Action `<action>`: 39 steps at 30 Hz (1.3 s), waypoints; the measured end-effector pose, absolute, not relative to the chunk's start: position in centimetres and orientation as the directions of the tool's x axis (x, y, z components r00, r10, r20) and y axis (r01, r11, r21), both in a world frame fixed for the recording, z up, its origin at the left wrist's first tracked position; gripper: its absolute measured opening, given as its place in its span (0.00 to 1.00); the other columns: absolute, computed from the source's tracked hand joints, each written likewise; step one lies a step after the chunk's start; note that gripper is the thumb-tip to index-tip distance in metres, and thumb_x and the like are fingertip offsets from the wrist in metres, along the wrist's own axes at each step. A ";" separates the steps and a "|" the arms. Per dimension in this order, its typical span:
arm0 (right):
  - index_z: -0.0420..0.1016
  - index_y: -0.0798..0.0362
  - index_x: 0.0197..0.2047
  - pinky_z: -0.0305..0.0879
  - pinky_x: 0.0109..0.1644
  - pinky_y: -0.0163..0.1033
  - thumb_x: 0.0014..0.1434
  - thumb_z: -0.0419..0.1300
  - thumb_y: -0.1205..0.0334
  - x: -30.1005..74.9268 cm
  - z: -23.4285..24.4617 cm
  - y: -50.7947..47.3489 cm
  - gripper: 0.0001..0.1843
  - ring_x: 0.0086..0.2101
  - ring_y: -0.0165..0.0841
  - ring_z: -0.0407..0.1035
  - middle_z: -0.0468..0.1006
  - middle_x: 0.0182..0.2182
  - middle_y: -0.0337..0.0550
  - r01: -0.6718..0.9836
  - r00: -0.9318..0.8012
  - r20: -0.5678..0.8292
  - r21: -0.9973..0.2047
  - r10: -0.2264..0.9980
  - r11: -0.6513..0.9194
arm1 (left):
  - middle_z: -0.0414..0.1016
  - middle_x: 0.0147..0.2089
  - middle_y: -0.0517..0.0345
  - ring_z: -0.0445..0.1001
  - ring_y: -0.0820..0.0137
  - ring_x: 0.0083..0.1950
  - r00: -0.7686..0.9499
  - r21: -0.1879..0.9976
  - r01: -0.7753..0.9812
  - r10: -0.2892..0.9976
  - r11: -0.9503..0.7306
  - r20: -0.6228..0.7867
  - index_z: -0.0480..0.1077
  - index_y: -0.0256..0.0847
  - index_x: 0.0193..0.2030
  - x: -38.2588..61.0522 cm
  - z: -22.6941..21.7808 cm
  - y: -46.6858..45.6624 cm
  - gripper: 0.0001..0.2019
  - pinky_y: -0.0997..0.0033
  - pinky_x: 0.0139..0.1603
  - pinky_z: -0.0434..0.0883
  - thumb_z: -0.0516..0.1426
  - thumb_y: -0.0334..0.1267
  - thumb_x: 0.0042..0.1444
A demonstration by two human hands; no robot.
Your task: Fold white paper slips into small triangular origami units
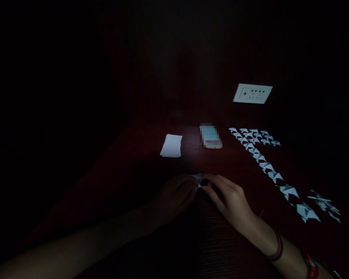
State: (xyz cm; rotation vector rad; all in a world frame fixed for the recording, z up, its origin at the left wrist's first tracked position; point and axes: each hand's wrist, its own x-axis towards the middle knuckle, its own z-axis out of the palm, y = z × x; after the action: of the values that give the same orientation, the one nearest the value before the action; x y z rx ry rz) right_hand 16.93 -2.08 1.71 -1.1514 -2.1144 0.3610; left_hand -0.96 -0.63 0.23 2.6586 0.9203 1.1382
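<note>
A small piece of white paper (198,177), partly folded, is pinched between my two hands over the middle of the dark red table (139,155). My left hand (178,193) closes on its left side, and a thin ring shows on one finger. On the other side my right hand (228,193) grips the paper between thumb and fingers, with bands around the wrist. Fingers cover much of the paper, so its exact shape is hidden. Beyond the hands lies a stack of white paper sheets (171,146).
A phone (211,136) with a blurred screen lies behind my hands. Folded paper pieces (266,166) run in rows along the right side. Near them is a small pile of white paper scraps (324,203). A socket plate (253,93) sits on the dark back wall.
</note>
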 end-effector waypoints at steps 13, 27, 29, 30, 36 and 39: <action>0.70 0.54 0.38 0.63 0.35 0.33 0.56 0.52 0.66 17.2 2.3 -1.8 0.08 0.31 0.28 0.65 0.68 0.31 0.42 0.563 -0.439 0.418 -0.562 0.796 0.606 | 0.68 0.36 0.59 0.68 0.76 0.38 0.513 0.291 0.493 0.545 -0.820 0.664 0.62 0.38 0.37 -1.0 -0.2 -0.3 0.05 0.77 0.41 0.67 0.48 0.26 0.56; 0.69 0.55 0.34 0.62 0.35 0.33 0.57 0.50 0.66 17.3 2.8 -1.4 0.07 0.32 0.29 0.64 0.67 0.30 0.41 0.547 -0.445 0.454 -0.544 0.772 0.636 | 0.69 0.37 0.59 0.69 0.75 0.38 0.499 0.417 0.467 0.622 -0.780 0.603 0.62 0.39 0.39 -0.9 0.1 -0.2 0.04 0.74 0.40 0.67 0.51 0.31 0.55; 0.69 0.54 0.37 0.62 0.37 0.33 0.57 0.50 0.66 17.4 2.8 -1.3 0.08 0.33 0.29 0.64 0.68 0.31 0.42 0.527 -0.443 0.460 -0.561 0.770 0.638 | 0.69 0.37 0.60 0.69 0.75 0.38 0.495 0.437 0.446 0.622 -0.781 0.606 0.62 0.39 0.38 -0.9 0.2 -0.2 0.04 0.75 0.40 0.67 0.51 0.31 0.55; 0.69 0.54 0.39 0.62 0.37 0.33 0.57 0.51 0.66 17.4 2.8 -1.2 0.08 0.34 0.29 0.64 0.68 0.32 0.42 0.516 -0.448 0.456 -0.570 0.769 0.639 | 0.69 0.36 0.60 0.69 0.76 0.37 0.491 0.444 0.442 0.624 -0.779 0.607 0.63 0.39 0.37 -0.9 0.3 -0.2 0.03 0.76 0.39 0.67 0.51 0.31 0.56; 0.70 0.55 0.37 0.62 0.37 0.34 0.57 0.50 0.65 17.6 2.8 -1.2 0.09 0.33 0.29 0.64 0.68 0.31 0.42 0.502 -0.487 0.434 -0.571 0.758 0.649 | 0.69 0.34 0.60 0.69 0.76 0.35 0.478 0.416 0.462 0.615 -0.783 0.627 0.63 0.38 0.36 -0.8 0.6 -0.4 0.03 0.77 0.37 0.67 0.50 0.30 0.56; 0.70 0.55 0.34 0.62 0.35 0.34 0.58 0.49 0.65 17.5 2.8 -1.3 0.09 0.31 0.29 0.63 0.67 0.29 0.41 0.533 -0.467 0.440 -0.552 0.767 0.641 | 0.69 0.36 0.59 0.69 0.75 0.37 0.494 0.405 0.477 0.619 -0.780 0.611 0.62 0.38 0.38 -0.8 0.3 -0.3 0.04 0.75 0.38 0.67 0.53 0.32 0.54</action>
State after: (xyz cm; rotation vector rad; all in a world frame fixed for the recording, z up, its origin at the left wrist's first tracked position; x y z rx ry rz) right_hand 17.51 -1.33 2.82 -1.0073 -2.1823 0.4460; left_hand -0.82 -0.27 0.32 2.5539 0.9468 1.1571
